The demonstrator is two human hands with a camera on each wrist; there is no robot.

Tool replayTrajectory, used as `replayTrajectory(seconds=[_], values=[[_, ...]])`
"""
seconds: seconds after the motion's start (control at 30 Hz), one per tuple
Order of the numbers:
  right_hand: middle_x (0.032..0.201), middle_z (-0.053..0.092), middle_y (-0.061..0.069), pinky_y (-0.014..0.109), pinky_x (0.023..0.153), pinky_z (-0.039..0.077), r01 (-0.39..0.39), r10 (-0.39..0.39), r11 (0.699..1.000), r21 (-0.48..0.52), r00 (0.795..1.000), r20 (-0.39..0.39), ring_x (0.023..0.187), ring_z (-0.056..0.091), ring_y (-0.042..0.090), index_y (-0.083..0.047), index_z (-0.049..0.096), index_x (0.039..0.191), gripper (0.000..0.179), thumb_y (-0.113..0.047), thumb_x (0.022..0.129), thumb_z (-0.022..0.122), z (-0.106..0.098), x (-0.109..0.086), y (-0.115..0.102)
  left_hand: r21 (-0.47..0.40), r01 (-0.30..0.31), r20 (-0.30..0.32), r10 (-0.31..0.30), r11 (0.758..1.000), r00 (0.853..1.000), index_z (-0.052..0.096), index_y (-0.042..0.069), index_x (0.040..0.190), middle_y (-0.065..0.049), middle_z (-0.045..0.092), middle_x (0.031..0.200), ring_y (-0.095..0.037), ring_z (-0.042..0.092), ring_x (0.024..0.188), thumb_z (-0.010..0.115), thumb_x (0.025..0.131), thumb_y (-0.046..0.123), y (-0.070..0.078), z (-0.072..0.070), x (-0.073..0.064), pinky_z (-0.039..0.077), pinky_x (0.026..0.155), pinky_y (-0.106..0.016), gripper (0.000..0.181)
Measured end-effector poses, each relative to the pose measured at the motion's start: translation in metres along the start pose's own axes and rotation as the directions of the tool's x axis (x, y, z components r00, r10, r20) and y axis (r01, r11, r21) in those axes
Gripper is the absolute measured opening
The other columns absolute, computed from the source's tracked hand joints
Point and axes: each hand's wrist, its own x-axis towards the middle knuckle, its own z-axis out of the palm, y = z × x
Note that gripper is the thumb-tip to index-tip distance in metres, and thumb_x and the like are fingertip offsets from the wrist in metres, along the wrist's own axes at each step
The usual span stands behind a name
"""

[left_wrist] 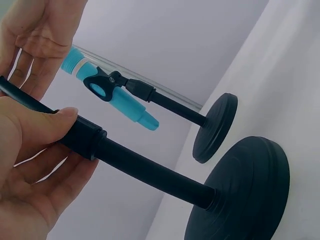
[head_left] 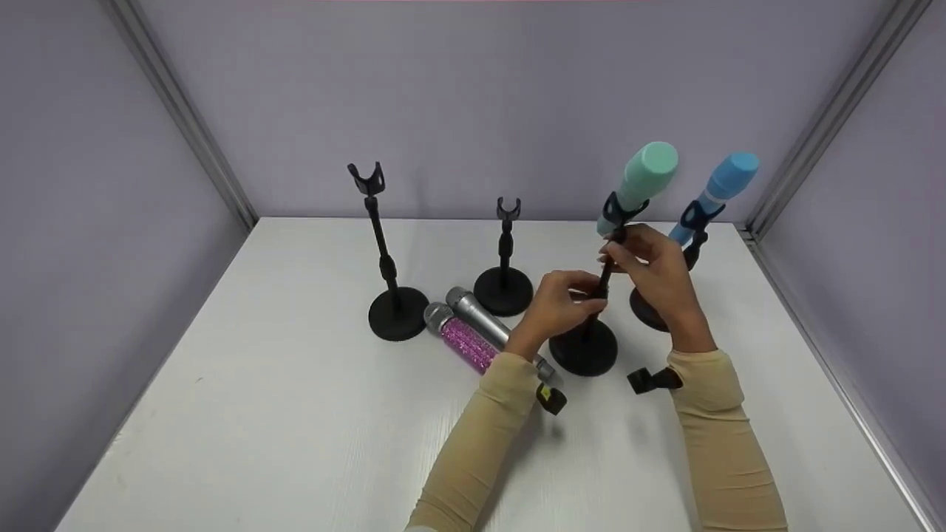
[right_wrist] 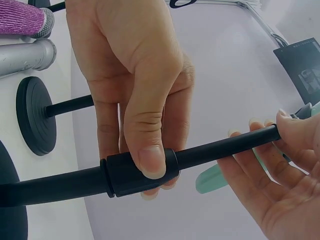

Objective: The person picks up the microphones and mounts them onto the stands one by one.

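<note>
A black desktop microphone stand (head_left: 584, 353) stands on its round base with a mint-green microphone (head_left: 648, 171) tilted in its top clip. My left hand (head_left: 559, 304) grips the thick collar (right_wrist: 141, 172) partway up the pole, thumb laid along it. Higher up, just below the clip, my right hand (head_left: 658, 270) pinches the thin upper rod (right_wrist: 227, 147). Right behind this stand is a second one holding a blue microphone (head_left: 728, 179), its round base (left_wrist: 216, 127) partly hidden by my right hand in the head view.
Two stands with bare clips, a taller one (head_left: 397, 314) and a shorter one (head_left: 504, 290), are to the left. Between them and my left forearm lie a silver microphone (head_left: 479, 316) and a pink glittery microphone (head_left: 467, 343). Walls enclose the white table (head_left: 281, 428) at back and sides.
</note>
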Motion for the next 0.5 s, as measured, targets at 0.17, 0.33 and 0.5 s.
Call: replayTrajectory(seconds=[0.17, 0.33, 0.5], values=[[0.096, 0.076, 0.007, 0.026, 0.083, 0.062, -0.001, 0.001, 1.000, -0.017, 1.000, 0.007, 0.091, 0.074, 0.012, 0.003, 0.068, 0.114, 0.017, -0.006, 0.100, 0.065, -0.0003, 0.0002, -0.0014, -0.017, 0.011, -0.017, -0.011, 1.000, 1.000, 0.072, 0.002, 0.116, -0.012, 0.075, 0.113, -0.016, 0.074, 0.102, 0.081, 0.087, 0.010, 0.0010, -0.0001, -0.0008, 0.060, 0.091, -0.027, 0.031], [0.099, 0.074, 0.019, 0.026, 0.082, 0.062, 0.000, 0.000, 1.000, -0.023, 1.000, 0.014, 0.091, 0.074, 0.012, 0.004, 0.067, 0.114, 0.018, -0.008, 0.100, 0.065, -0.0005, 0.0003, -0.0013, -0.006, 0.039, -0.075, -0.039, 0.999, 0.996, 0.071, 0.007, 0.111, -0.008, 0.074, 0.108, -0.010, 0.072, 0.095, 0.089, 0.081, 0.017, 0.0019, 0.0020, -0.0017, 0.062, 0.089, -0.033, 0.036], [0.098, 0.074, 0.018, 0.027, 0.082, 0.062, -0.001, 0.001, 1.000, -0.018, 1.000, 0.011, 0.090, 0.074, 0.012, 0.004, 0.068, 0.113, 0.017, -0.007, 0.100, 0.065, -0.0004, 0.0003, -0.0003, 0.036, 0.006, -0.114, -0.002, 0.999, 0.993, 0.075, 0.005, 0.102, -0.009, 0.077, 0.097, -0.006, 0.071, 0.085, 0.088, 0.082, 0.015, 0.0025, 0.0034, -0.0020, 0.062, 0.083, -0.027, 0.026]])
